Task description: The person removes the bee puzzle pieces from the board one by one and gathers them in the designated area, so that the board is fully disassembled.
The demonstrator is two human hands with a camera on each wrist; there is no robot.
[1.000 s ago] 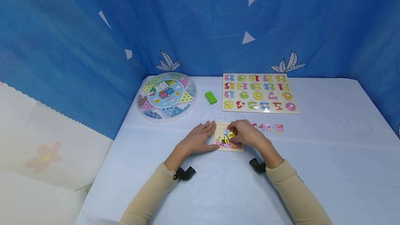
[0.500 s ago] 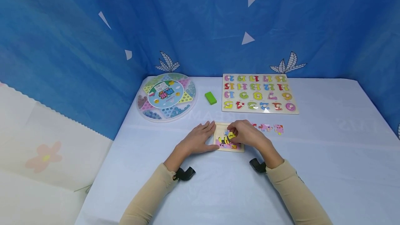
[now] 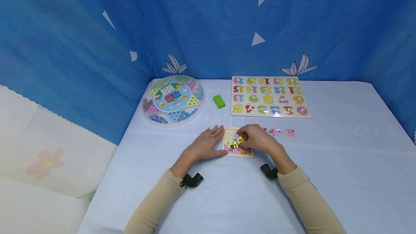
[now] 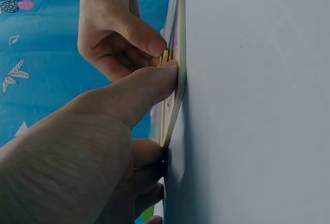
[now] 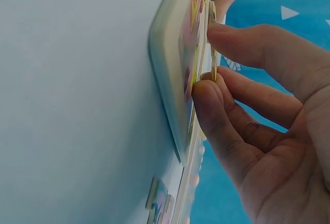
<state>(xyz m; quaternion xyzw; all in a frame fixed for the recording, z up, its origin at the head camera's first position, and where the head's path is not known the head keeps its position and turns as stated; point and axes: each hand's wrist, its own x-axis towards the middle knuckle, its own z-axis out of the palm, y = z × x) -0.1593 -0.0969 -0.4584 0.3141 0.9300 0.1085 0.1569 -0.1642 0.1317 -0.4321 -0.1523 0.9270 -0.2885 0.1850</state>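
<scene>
A small wooden jigsaw tray (image 3: 230, 133) lies on the table, its lower part filled with pink and yellow bee-picture pieces. Along its left side rests my left hand (image 3: 204, 144), fingers extended, with the thumb on the lower left corner. The right hand (image 3: 259, 139) is over the tray's right half and pinches a thin yellow puzzle piece (image 5: 214, 59) between its fingertips. In the right wrist view this piece stands close over the tray's surface. My right hand hides the tray's upper right part in the head view. A pink puzzle piece (image 3: 290, 133) lies to the right.
Another pink piece (image 3: 276, 132) and a partly hidden one lie right of the tray. Behind are a wooden number board (image 3: 271, 115), a green block (image 3: 219, 101) and a round marble game box (image 3: 173, 98). A blue curtain (image 3: 208, 28) hangs at the table's back.
The yellow piece tilts slightly under the right fingertips. Both hands otherwise keep almost the same place, and the tray stays put.
</scene>
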